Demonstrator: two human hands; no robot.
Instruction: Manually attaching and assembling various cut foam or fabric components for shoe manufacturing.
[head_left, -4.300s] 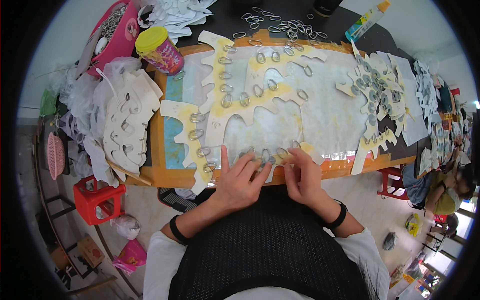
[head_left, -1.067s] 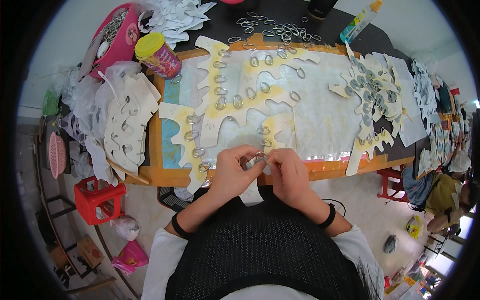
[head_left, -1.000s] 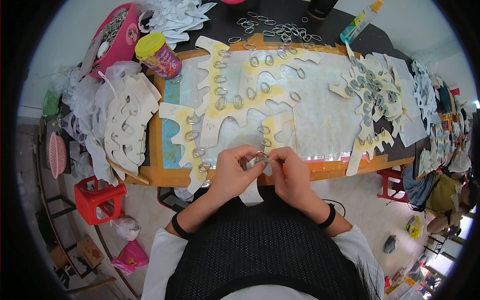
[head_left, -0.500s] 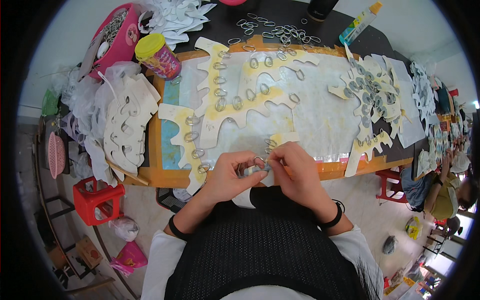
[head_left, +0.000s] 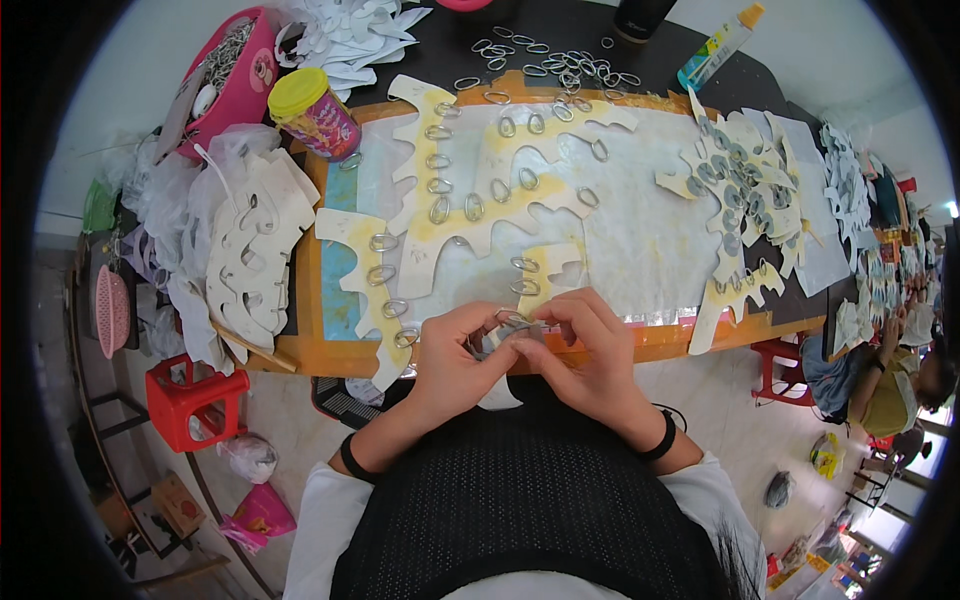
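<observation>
At the table's front edge, both my hands work on a cream notched strip (head_left: 548,264) with yellowish, glue-like patches. Two oval metal rings (head_left: 525,264) lie on its upper part, and another ring sits by my fingertips. My left hand (head_left: 452,350) is closed on the strip's near end, fingers curled around greyish tabs. My right hand (head_left: 592,345) pinches the same end, thumb against the left thumb. The fingers partly hide that end. To the left lies another notched strip (head_left: 350,235) with rings along one edge; larger ringed strips (head_left: 425,262) lie beyond.
Loose rings (head_left: 570,70) are scattered at the back. A yellow-lidded tub (head_left: 318,118) and a pink basket (head_left: 262,62) stand far left, near stacked cut pieces (head_left: 258,235). Ringed strips (head_left: 735,180) pile up at right. A spray-like bottle (head_left: 720,48) stands behind.
The strip in my hands has shifted up and left, showing more of its ringed part. My right hand's fingers have lowered toward the left thumb.
</observation>
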